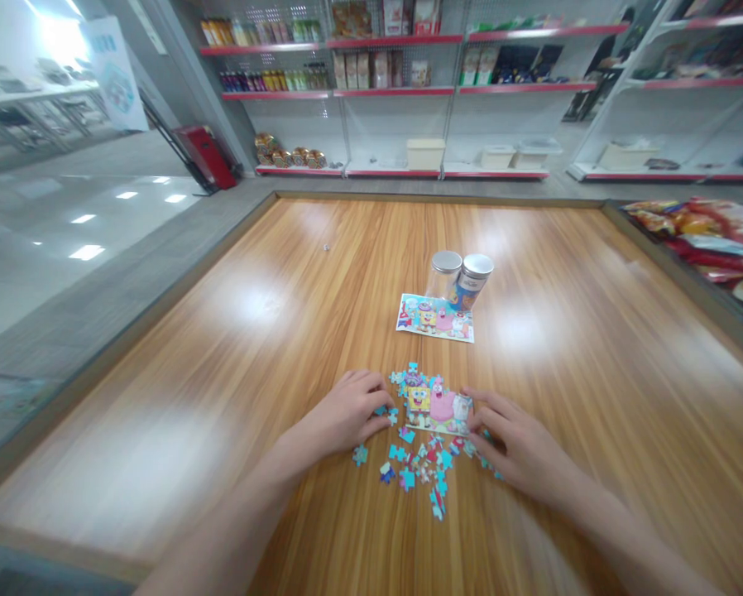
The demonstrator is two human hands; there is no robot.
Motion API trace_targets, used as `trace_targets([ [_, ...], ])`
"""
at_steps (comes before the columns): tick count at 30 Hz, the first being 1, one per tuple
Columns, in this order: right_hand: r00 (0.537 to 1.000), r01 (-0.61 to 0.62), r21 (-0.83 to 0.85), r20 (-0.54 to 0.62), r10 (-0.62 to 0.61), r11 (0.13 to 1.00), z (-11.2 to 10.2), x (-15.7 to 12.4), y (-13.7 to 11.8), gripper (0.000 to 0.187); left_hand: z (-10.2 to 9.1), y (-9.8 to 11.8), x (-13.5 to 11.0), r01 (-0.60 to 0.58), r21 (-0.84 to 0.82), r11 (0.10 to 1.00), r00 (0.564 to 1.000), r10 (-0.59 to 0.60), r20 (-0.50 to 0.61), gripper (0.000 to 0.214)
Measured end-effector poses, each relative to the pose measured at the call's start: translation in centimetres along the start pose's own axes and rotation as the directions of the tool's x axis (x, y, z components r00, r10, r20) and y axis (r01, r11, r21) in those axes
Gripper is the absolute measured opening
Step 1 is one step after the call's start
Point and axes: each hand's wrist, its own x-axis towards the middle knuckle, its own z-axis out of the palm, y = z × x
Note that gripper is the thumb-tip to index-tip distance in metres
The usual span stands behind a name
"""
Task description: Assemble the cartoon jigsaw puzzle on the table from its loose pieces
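Observation:
A partly joined jigsaw puzzle (441, 404) lies flat on the wooden table, showing a yellow square figure and a pink star figure. My left hand (357, 407) rests left of it, fingers bent and thumb apart, over a few loose blue puzzle pieces (393, 414). At the puzzle's right edge is my right hand (513, 439), its fingers spread and the fingertips touching or very near that edge. More loose pieces (407, 478) are scattered below the puzzle, some partly hidden by my right hand. Beyond it lies a printed picture sheet (434, 324) with the same figures.
A clear jar (444, 277) and a labelled jar (472, 280), both with silver lids, stand at the picture sheet's far edge. A tiny object (326, 247) sits farther back on the table (222, 372). Snack packets (712, 236) lie at the right, and stocked shelves (396, 89) stand behind.

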Motion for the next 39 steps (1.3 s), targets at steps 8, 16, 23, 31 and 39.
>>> trace_targets([
  [8, 1.000, 0.000, -0.001, 0.000, 0.000, 1.000, -0.3, 0.1, -0.3, 0.009, 0.0, 0.5, -0.1, 0.013, 0.019, 1.000, 1.000, -0.013, 0.005, 0.013],
  [16, 1.000, 0.006, -0.007, -0.021, -0.006, 1.000, -0.4, 0.2, -0.4, 0.010, 0.5, 0.9, 0.1, 0.014, -0.042, 0.999, 0.998, -0.017, -0.060, 0.009],
  [23, 1.000, 0.006, -0.011, -0.015, -0.006, 1.000, -0.4, 0.2, -0.4, 0.010, 1.5, 1.6, 0.5, -0.012, -0.097, 0.995, 0.991, -0.002, -0.137, 0.008],
  [31, 1.000, -0.004, -0.020, -0.010, 0.004, 1.000, -0.2, 0.2, -0.4, 0.009, 1.2, 1.4, 0.3, -0.032, 0.001, 0.999, 0.997, 0.032, -0.064, 0.019],
  [39, 1.000, -0.010, -0.007, 0.001, 0.010, 1.000, -0.2, 0.1, -0.3, 0.008, 0.7, 1.2, 0.3, -0.038, -0.009, 0.999, 0.999, 0.037, -0.025, 0.025],
])
